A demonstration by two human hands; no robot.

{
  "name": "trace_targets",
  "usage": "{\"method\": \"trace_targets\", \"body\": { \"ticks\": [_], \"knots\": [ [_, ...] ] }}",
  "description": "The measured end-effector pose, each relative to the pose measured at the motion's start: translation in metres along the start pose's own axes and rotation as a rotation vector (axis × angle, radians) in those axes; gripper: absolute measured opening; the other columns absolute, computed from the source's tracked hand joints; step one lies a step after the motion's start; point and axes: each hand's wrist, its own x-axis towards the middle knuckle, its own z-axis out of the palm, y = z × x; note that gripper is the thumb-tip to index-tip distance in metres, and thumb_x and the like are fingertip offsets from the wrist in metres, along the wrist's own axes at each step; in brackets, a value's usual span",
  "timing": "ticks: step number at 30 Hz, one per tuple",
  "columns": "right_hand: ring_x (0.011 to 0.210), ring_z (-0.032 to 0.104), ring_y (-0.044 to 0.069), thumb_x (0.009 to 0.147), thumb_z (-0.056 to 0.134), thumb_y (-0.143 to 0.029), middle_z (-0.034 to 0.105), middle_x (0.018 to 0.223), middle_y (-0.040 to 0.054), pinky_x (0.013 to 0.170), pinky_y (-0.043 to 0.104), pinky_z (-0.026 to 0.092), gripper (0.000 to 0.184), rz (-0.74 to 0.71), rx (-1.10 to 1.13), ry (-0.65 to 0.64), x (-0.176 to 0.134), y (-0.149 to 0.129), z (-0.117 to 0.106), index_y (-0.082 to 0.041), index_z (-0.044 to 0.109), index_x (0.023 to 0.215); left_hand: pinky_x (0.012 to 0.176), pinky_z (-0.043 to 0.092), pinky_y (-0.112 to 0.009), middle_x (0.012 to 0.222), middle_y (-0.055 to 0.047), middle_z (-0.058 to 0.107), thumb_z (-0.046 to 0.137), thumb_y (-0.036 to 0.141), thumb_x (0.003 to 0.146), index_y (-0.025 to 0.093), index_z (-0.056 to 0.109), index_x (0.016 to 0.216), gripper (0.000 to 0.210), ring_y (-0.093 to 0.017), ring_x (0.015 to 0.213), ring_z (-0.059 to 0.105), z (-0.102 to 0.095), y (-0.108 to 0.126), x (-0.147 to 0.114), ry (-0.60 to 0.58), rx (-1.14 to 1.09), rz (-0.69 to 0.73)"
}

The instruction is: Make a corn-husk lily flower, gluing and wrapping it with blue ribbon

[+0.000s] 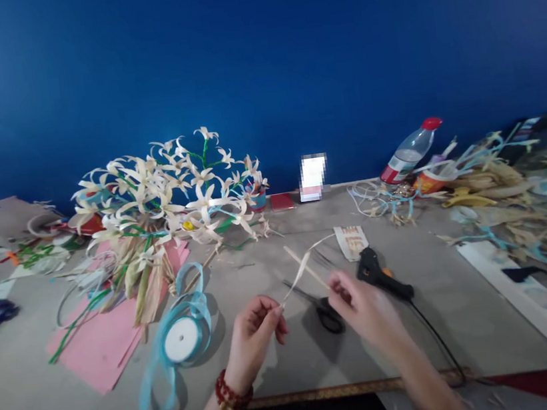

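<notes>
My left hand [255, 328], with a red bead bracelet at its wrist, pinches one end of a narrow pale strip [302, 267]. From there the strip rises to the right, looking twisted, and its far end curls toward a small printed packet [351, 242]. In the closed fingers of my right hand [359, 301] is a thin pale stick [307, 268], which crosses the strip; whether they touch I cannot tell. Black scissors [329, 315] lie on the table between my hands. Just right of my right hand rests a black glue gun [382, 276].
At left, a blue ribbon spool [183, 339] lies beside pink paper [95, 349] and a cluster of white husk-like flowers [202, 201]. A bright phone [313, 178] stands by the blue wall. A tilted bottle [410, 152], dried husks [492, 184] and a power strip [510, 295] occupy the right.
</notes>
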Motion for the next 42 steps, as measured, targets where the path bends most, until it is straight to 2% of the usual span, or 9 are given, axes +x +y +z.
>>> {"method": "trace_targets", "body": {
  "ticks": [3, 6, 11, 19, 24, 29, 35, 39, 42],
  "knots": [
    [0.061, 0.058, 0.016, 0.096, 0.043, -0.03, 0.06, 0.068, -0.0021, 0.059, 0.024, 0.042, 0.013, -0.078, 0.292, -0.175, -0.013, -0.021, 0.008, -0.023, 0.051, 0.088, 0.051, 0.043, -0.021, 0.059, 0.001, 0.062, 0.064, 0.037, 0.087, 0.015, 0.058, 0.077, 0.025, -0.009, 0.048, 0.053, 0.003, -0.001, 0.001, -0.031, 0.036, -0.013],
    [0.062, 0.057, 0.015, 0.098, 0.045, -0.035, 0.058, 0.067, -0.0027, 0.063, 0.024, 0.042, 0.02, -0.089, 0.416, -0.264, -0.017, -0.036, 0.02, -0.022, 0.055, 0.088, 0.049, 0.043, -0.02, 0.057, 0.002, 0.059, 0.064, 0.038, 0.087, 0.014, 0.058, 0.075, 0.027, -0.009, 0.048, 0.052, 0.004, 0.0, 0.0, -0.075, 0.093, -0.013],
    [0.056, 0.053, 0.013, 0.099, 0.046, -0.039, 0.054, 0.057, -0.0042, 0.06, 0.024, 0.039, 0.031, -0.049, 0.472, -0.263, -0.014, -0.037, 0.034, -0.021, 0.055, 0.076, 0.051, 0.044, -0.02, 0.062, 0.001, 0.058, 0.062, 0.036, 0.088, 0.013, 0.06, 0.078, 0.025, -0.01, 0.054, 0.051, 0.002, 0.001, -0.004, -0.091, 0.199, 0.02],
    [0.054, 0.048, 0.012, 0.096, 0.05, -0.039, 0.05, 0.059, -0.0046, 0.055, 0.023, 0.038, 0.031, -0.003, 0.72, -0.267, -0.014, -0.036, 0.048, -0.02, 0.054, 0.073, 0.058, 0.043, -0.021, 0.065, 0.0, 0.058, 0.055, 0.03, 0.092, 0.014, 0.06, 0.075, 0.024, -0.011, 0.061, 0.051, -0.001, -0.001, -0.01, -0.102, 0.282, 0.104],
    [0.047, 0.045, 0.01, 0.093, 0.052, -0.053, 0.047, 0.055, -0.0051, 0.048, 0.023, 0.035, 0.042, 0.094, 0.838, -0.355, -0.014, -0.039, 0.051, -0.019, 0.055, 0.069, 0.059, 0.039, -0.02, 0.063, 0.002, 0.053, 0.053, 0.024, 0.092, 0.016, 0.056, 0.07, 0.023, -0.01, 0.06, 0.047, -0.002, 0.006, -0.012, -0.1, 0.396, 0.146],
    [0.039, 0.039, 0.01, 0.09, 0.049, -0.065, 0.044, 0.045, -0.0057, 0.043, 0.024, 0.029, 0.053, 0.153, 0.837, -0.413, -0.016, -0.041, 0.051, -0.018, 0.06, 0.068, 0.066, 0.042, -0.021, 0.068, 0.001, 0.06, 0.052, 0.02, 0.092, 0.016, 0.058, 0.071, 0.022, -0.012, 0.066, 0.054, -0.005, 0.017, -0.011, -0.165, 0.465, 0.194],
    [0.044, 0.039, 0.009, 0.087, 0.047, -0.072, 0.045, 0.051, -0.0043, 0.043, 0.023, 0.027, 0.059, 0.153, 0.901, -0.489, -0.017, -0.045, 0.052, -0.018, 0.056, 0.065, 0.067, 0.044, -0.021, 0.067, -0.001, 0.063, 0.053, 0.021, 0.091, 0.015, 0.061, 0.07, 0.023, -0.012, 0.066, 0.057, -0.01, 0.02, -0.012, -0.173, 0.495, 0.235],
    [0.042, 0.036, 0.007, 0.081, 0.054, -0.073, 0.048, 0.052, -0.004, 0.041, 0.022, 0.022, 0.059, 0.256, 1.02, -0.563, -0.02, -0.047, 0.051, -0.017, 0.057, 0.063, 0.065, 0.043, -0.02, 0.067, -0.001, 0.063, 0.054, 0.02, 0.091, 0.015, 0.063, 0.073, 0.021, -0.012, 0.065, 0.056, -0.014, 0.018, -0.013, -0.188, 0.531, 0.268],
    [0.038, 0.031, 0.006, 0.084, 0.056, -0.067, 0.045, 0.045, -0.0054, 0.04, 0.022, 0.018, 0.056, 0.333, 1.104, -0.613, -0.023, -0.05, 0.047, -0.016, 0.057, 0.06, 0.065, 0.043, -0.02, 0.067, -0.001, 0.063, 0.055, 0.021, 0.091, 0.015, 0.063, 0.073, 0.021, -0.012, 0.065, 0.056, -0.017, 0.018, -0.014, -0.211, 0.541, 0.292]
  ]
}}
